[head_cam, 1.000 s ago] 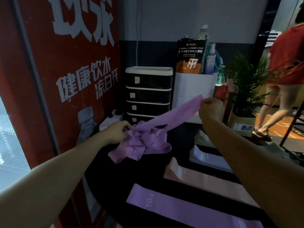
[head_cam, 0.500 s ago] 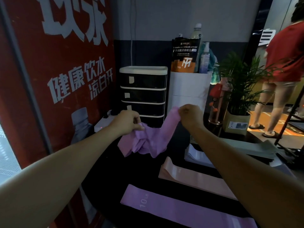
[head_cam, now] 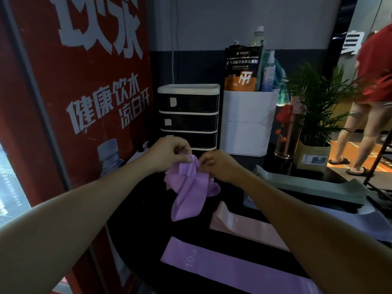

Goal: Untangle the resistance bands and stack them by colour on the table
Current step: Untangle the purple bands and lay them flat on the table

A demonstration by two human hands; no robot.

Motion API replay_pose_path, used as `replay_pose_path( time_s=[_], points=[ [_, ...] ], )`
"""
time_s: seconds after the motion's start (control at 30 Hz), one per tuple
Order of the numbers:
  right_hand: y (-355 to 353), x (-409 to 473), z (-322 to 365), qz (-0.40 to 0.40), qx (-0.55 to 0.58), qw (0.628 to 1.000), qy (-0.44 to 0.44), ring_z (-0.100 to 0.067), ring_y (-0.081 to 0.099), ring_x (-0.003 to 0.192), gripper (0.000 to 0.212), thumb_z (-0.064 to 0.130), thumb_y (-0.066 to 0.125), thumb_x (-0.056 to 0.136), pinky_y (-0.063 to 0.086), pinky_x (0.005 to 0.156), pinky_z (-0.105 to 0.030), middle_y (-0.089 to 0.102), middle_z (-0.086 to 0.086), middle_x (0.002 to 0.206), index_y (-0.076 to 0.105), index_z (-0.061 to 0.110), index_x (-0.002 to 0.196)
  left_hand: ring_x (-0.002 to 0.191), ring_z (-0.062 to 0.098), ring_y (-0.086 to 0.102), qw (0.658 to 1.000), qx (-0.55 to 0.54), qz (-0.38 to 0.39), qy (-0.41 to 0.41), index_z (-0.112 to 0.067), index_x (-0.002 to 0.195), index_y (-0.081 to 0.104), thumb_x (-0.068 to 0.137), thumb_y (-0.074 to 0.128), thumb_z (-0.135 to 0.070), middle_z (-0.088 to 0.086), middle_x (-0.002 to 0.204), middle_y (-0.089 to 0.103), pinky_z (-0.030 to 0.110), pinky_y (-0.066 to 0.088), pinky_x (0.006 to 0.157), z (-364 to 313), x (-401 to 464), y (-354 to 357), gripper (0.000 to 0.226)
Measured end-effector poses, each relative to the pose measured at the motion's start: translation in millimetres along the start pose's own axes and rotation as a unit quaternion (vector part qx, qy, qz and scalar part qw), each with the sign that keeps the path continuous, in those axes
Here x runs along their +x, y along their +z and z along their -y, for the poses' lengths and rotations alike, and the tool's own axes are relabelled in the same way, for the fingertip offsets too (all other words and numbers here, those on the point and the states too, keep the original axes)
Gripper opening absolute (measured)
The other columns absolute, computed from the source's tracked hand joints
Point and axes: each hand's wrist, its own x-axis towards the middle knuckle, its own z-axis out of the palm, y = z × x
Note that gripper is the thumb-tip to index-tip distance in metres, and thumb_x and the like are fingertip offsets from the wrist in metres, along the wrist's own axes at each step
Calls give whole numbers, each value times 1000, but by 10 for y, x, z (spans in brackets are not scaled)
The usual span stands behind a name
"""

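Note:
A tangled bunch of purple resistance bands [head_cam: 188,187] hangs above the dark table [head_cam: 148,240]. My left hand [head_cam: 167,153] pinches its top from the left, and my right hand [head_cam: 218,166] pinches it from the right, the two hands close together. One loop droops down toward the table. Flat on the table lie a purple band marked 10 [head_cam: 222,266], a pink stack [head_cam: 241,228], a blue-grey stack [head_cam: 364,221] and a pale green stack [head_cam: 314,185].
A black and white drawer unit [head_cam: 188,115] and a white box [head_cam: 248,122] holding pouches and bottles stand behind the table. A red poster panel [head_cam: 74,92] closes the left side. A potted plant [head_cam: 316,115] sits far right, with a person in red [head_cam: 373,98] beyond it.
My right hand has come down and left from a raised, stretched-out position, and now meets the left hand at the bunch. The pulled-out purple band has gone slack and hangs down.

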Motion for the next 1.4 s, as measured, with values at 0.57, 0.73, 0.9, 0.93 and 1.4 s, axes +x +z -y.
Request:
replay_pose_path(
  time_s=[0.57,0.73,0.9,0.93,1.4],
  points=[
    [-231,-61,-336,-152,-67,977,134,0,48,42,16,-2,60,79,40,48,-7,56,7,51,72,5,70,68,6,54,993,-58,-83,-65,-18,71,63,82,70,-12,-4,73,62,18,44,68,90,-46,-196,14],
    [-322,-124,-356,-157,-102,973,136,-7,48,50,18,-3,53,78,36,43,-7,57,-5,61,71,0,74,70,7,52,976,-136,-153,-76,-19,72,59,85,65,-9,-4,75,59,18,43,68,127,75,-179,17],
    [-349,-65,-306,-149,-127,975,107,-5,47,54,24,-4,52,82,36,44,-3,57,0,64,71,6,75,77,13,54,962,-90,-238,-98,-13,79,59,89,60,-11,-1,81,59,17,43,67,227,241,0,10],
    [-359,-61,-311,-153,-129,975,99,-8,50,57,22,-3,52,84,36,45,-3,59,-1,67,72,5,77,81,14,54,964,-62,-236,-108,-11,82,60,90,60,-13,3,88,60,21,46,72,272,266,42,8],
    [-477,-26,35,-105,-123,987,5,-9,56,81,13,6,60,87,41,66,-12,63,2,86,71,5,94,92,8,55,988,-67,-91,-104,-12,104,63,95,52,-22,-8,93,60,16,42,77,112,254,289,17]
  ],
)
